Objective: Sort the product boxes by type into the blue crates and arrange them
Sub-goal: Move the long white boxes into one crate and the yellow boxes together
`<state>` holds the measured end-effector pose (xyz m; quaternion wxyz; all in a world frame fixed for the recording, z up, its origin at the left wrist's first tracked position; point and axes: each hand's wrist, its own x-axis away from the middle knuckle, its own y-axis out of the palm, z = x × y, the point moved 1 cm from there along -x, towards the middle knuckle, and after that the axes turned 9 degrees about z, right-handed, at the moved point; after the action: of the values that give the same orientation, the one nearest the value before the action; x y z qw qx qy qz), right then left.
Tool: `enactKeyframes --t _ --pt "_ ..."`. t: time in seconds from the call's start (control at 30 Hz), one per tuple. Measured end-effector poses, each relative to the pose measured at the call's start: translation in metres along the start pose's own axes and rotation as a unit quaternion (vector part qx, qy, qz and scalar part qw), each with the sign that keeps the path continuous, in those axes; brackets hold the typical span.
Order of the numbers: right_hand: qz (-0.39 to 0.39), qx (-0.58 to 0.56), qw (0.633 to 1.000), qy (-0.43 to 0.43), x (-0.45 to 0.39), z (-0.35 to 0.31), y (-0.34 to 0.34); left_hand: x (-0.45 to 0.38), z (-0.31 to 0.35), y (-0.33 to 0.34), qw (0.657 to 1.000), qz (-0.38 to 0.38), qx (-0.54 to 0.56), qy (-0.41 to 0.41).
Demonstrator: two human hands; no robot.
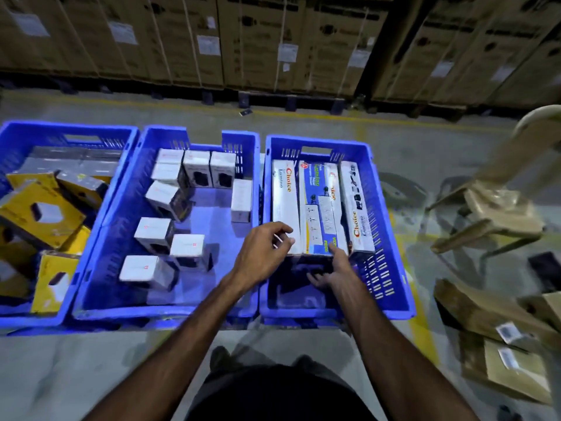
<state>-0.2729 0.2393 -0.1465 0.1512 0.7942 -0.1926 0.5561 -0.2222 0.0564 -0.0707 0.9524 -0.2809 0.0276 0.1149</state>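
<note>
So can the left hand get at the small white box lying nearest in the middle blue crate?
Probably yes: the left hand hovers at the neighbouring crate's edge, and the small white box lies uncovered, open from above.

glossy blue plastic crates hold glossy card boxes; matt brown cardboard cartons behind.

Single head-worn wide-angle view, looking steeply down and forward, close over three blue crates on the floor, stacked cartons across the top edge, edges bowed
</note>
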Motion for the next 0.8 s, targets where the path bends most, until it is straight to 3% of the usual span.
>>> enactKeyframes --t 0.27,0.37,0.47,0.57,0.7,0.8 --pt "-0.055 -0.010 0.998 -0.032 -0.024 -0.013 -0.006 -0.002 0.006 0.018 0.997 0.039 -0.049 -0.044" --pt "-0.029 -0.031 0.994 -0.101 -0.024 -0.016 -0.005 -0.004 0.006 0.024 0.996 0.058 -0.030 -0.058" --pt "0.018 -0.052 0.972 -0.230 -0.018 -0.012 -0.002 -0.010 0.012 0.030 0.994 0.075 -0.003 -0.082" --pt "0.066 -0.035 0.915 -0.396 0.006 -0.008 -0.001 -0.021 0.019 0.036 0.989 0.063 0.035 -0.130" --pt "0.114 0.104 0.788 -0.596 0.040 0.006 0.000 -0.041 0.025 0.040 0.960 0.031 0.139 -0.241" --pt "0.109 0.207 0.701 -0.674 0.051 0.020 0.001 -0.059 0.031 0.033 0.941 0.049 0.196 -0.272"
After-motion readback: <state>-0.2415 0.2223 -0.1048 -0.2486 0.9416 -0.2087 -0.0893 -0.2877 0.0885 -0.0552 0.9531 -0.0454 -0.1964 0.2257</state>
